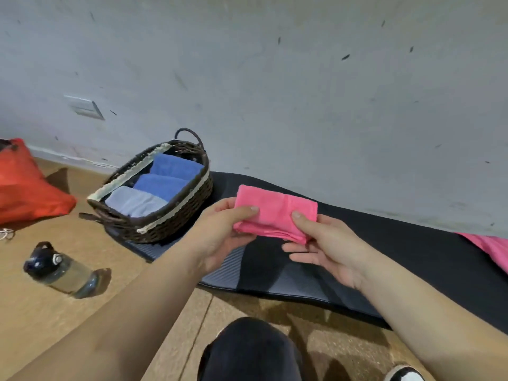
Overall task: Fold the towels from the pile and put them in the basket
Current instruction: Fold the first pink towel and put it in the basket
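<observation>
A folded pink towel [275, 207] is held in the air above the dark mat [398, 270]. My left hand [220, 237] pinches its left end, thumb on top. My right hand [327, 243] pinches its lower right edge, thumb on top and fingers beneath. To the left stands a dark wicker basket [176, 218] with a handle at each end. Inside it lie two folded blue towels [165, 182] and a folded grey towel [134, 202]. More pink towel cloth [492, 248] lies on the mat at the far right edge.
A water bottle [60, 270] lies on the wooden floor at the left. A red bag [24, 185] sits against the wall farther left. My dark-clothed knee [247, 350] and a shoe [404, 375] are at the bottom. The grey wall [275, 78] runs close behind the mat.
</observation>
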The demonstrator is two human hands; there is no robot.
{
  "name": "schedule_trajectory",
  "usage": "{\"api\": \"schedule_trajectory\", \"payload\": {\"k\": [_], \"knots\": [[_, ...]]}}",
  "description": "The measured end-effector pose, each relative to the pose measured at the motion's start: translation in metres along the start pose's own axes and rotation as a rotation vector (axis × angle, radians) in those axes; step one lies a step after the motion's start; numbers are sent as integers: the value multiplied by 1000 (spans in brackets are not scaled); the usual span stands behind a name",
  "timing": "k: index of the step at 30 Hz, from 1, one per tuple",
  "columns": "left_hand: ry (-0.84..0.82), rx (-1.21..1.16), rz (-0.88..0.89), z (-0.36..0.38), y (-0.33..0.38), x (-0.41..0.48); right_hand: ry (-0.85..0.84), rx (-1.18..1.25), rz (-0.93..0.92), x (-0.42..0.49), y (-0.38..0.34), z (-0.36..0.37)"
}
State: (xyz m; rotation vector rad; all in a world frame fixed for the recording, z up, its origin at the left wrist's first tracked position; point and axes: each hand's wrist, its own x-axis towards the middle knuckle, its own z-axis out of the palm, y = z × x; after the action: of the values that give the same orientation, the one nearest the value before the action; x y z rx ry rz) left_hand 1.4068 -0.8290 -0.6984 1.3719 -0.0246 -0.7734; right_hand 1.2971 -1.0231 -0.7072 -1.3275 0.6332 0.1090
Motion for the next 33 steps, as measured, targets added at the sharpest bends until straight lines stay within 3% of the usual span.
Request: {"api": "schedule_trajectory", "payload": {"k": [6, 12, 16, 21, 22, 24, 26, 30, 33], "knots": [[160, 48, 170, -49, 55, 0, -20, -200, -7, 30, -30, 72], [491, 275, 375, -132, 128, 35, 20, -294, -80, 64, -71, 134], [553, 268, 318, -165, 130, 71, -39, -294, -77, 75, -83, 169], [553, 256, 113, -185, 98, 119, -51, -288, -43, 93, -78, 180], [576, 324, 79, -189, 90, 125, -46, -300, -36, 96, -77, 179], [659, 693, 75, -200, 82, 132, -42, -322, -29, 102, -74, 176], [756, 1061, 177, -204, 80, 134, -36, -332, -22, 105, -74, 172], [642, 1210, 469, -195, 82, 137, -15, -329, -23, 111, -76, 169], [607, 1461, 465, -189, 75, 138, -22, -312, -26, 112, -76, 169]]}}
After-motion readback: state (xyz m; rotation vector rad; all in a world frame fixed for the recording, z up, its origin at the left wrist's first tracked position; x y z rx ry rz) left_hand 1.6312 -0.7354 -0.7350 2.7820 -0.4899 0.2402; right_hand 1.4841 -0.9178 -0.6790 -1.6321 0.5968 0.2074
